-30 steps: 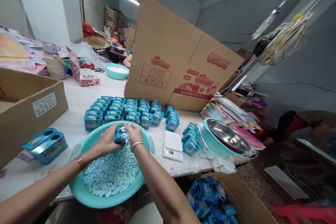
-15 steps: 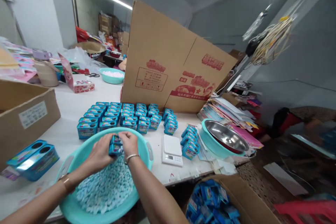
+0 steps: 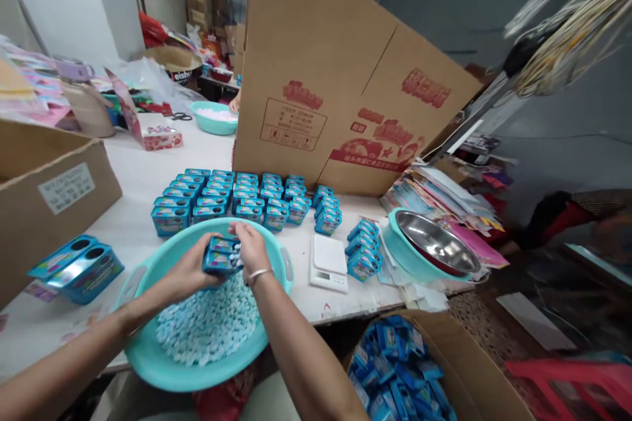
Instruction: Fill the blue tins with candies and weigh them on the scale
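My left hand point(image 3: 190, 271) grips a pair of small blue boxes point(image 3: 218, 256), stacked together and tilted over a turquoise basin point(image 3: 195, 378). Small pale-blue and white candy-like pellets point(image 3: 205, 329) fill the bottom of that basin. Against the right end of the boxes, my right hand point(image 3: 253, 248) has its fingers curled round some of these pellets, which show between hand and boxes. Its fingertips are partly hidden. Rows of similar blue boxes point(image 3: 214, 200) stand just behind the basin.
A white scale point(image 3: 328, 263) stands right of the basin, beside more blue boxes point(image 3: 364, 256) and a steel bowl point(image 3: 437, 243). A large cardboard carton point(image 3: 336, 79) rises behind. Below the table edge, an open carton point(image 3: 444, 348) holds many blue packs. Two larger-looking blue boxes point(image 3: 89, 273) stand left.
The view has tipped downward, so the table sits higher in the picture. The boxes in my left hand have turned, showing more of their side, and pellets now show at my right fingers.
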A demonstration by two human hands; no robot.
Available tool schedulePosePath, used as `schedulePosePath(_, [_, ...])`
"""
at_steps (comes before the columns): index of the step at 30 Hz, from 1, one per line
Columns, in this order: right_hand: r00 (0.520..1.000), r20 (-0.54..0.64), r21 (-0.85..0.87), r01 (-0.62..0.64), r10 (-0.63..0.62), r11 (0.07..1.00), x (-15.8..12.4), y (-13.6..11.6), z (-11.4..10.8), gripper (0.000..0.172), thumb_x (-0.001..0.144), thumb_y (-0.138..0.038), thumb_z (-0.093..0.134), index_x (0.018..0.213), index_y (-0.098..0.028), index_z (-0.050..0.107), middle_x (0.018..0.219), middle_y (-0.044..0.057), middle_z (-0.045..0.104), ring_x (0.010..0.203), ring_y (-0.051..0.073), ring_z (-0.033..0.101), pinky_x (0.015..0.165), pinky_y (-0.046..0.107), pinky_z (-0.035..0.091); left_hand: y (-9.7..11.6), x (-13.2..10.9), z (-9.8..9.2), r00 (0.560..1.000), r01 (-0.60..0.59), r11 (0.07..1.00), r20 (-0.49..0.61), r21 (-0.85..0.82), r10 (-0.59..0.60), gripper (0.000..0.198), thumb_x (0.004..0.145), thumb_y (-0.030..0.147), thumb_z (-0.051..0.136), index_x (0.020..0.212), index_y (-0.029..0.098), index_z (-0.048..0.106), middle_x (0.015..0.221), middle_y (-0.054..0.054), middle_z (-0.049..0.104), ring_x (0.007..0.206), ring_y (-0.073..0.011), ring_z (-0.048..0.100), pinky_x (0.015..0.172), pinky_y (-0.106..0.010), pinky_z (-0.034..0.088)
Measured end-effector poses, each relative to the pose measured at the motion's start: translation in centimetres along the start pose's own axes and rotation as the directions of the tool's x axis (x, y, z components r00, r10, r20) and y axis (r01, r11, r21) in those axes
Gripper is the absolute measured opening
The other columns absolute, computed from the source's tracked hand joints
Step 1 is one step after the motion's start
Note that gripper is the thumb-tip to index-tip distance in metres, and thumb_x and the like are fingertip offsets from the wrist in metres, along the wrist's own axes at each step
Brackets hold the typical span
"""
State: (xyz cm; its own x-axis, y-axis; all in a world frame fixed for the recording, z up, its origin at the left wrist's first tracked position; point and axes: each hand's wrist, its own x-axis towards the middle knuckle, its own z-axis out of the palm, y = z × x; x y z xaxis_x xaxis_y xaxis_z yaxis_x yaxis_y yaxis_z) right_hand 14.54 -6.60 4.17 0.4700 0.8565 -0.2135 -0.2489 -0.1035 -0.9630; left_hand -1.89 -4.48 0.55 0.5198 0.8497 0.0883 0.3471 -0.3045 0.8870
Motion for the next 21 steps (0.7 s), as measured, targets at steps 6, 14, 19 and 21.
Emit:
schedulePosePath(6, [0.999,-0.005,0.064,-0.04,0.041,0.997,-1.7,-1.6,-1.6,0.048,0.1,-0.065,0.068,0.093,-0.021,0.086,0.112,0.01,0.088,0.102,0.026,0.079,0.081,0.033,0.058,2.6,-2.5,-0.9,0.98,0.192,0.884,0.032,-0.425,-0.198,0.103,0.056,0.032,0.094,0.151,0.023,0.053,0.137,-0.012,0.08,0.12,-0.0414,0.079,0.1,-0.053,0.068])
schedulePosePath(14, [0.998,0.022,0.01,0.062,-0.062,0.998,-6.2,-1.2,-1.7,0.058,0.103,-0.074,0.057,0.1,-0.025,0.087,0.119,0.009,0.088,0.124,0.031,0.077,0.115,0.044,0.056,3.5,-5.9,0.5,0.956,0.291,0.817,0.121,-0.497,-0.267,0.121,0.054,0.034,0.101,0.165,0.03,0.052,0.151,-0.012,0.076,0.133,-0.0485,0.074,0.103,-0.053,0.069])
schedulePosePath(19, [0.989,0.112,0.042,0.087,-0.091,0.995,-8.1,-2.0,-4.4,0.06,0.107,-0.075,0.053,0.116,-0.025,0.084,0.126,0.009,0.086,0.126,0.029,0.077,0.113,0.045,0.057,1.6,-9.2,0.4,0.965,0.261,0.799,0.126,-0.542,-0.229,0.121,0.066,0.038,0.106,0.172,0.032,0.048,0.171,-0.015,0.061,0.156,-0.0492,0.059,0.13,-0.058,0.052])
schedulePosePath(21, [0.989,0.119,-0.065,0.098,-0.09,0.993,-7.1,-2.2,-6.7,0.058,0.106,-0.075,0.055,0.121,-0.025,0.081,0.126,0.01,0.085,0.122,0.028,0.078,0.108,0.045,0.06,1.2,-10.3,-0.2,0.987,0.157,0.794,0.112,-0.587,-0.113,0.117,0.066,0.038,0.107,0.169,0.032,0.051,0.169,-0.016,0.063,0.157,-0.0491,0.058,0.133,-0.06,0.049])
